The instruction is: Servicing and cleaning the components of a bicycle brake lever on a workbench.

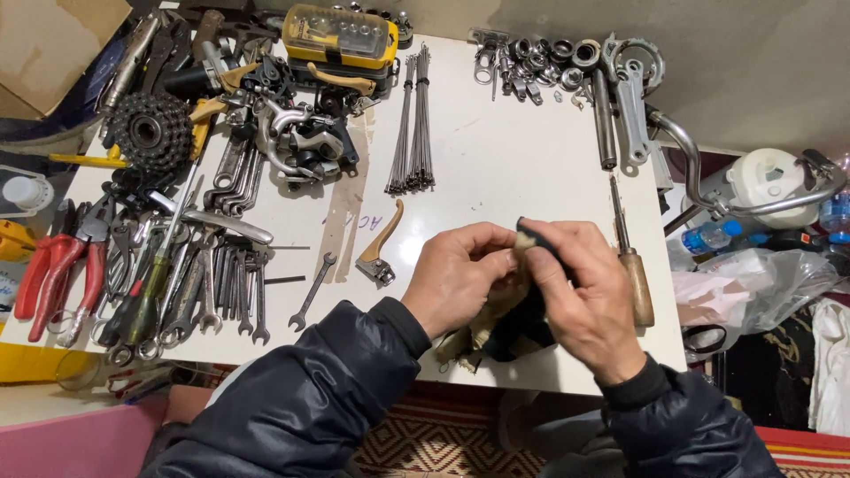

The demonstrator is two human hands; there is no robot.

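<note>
Red pliers (53, 274) and many wrenches (212, 292) lie on the left of the white tabletop (496, 168). A brake lever (381, 248) lies nearer the middle. The left hand (456, 274) and right hand (584, 296) are closed together on a dirty rag (496, 327) and a small dark part (531, 235). A wooden-handled tool (633, 265) lies just right.

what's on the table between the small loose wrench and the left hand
In the head view, a tan brake lever lies on the white table between the small wrench and the left hand.
</note>
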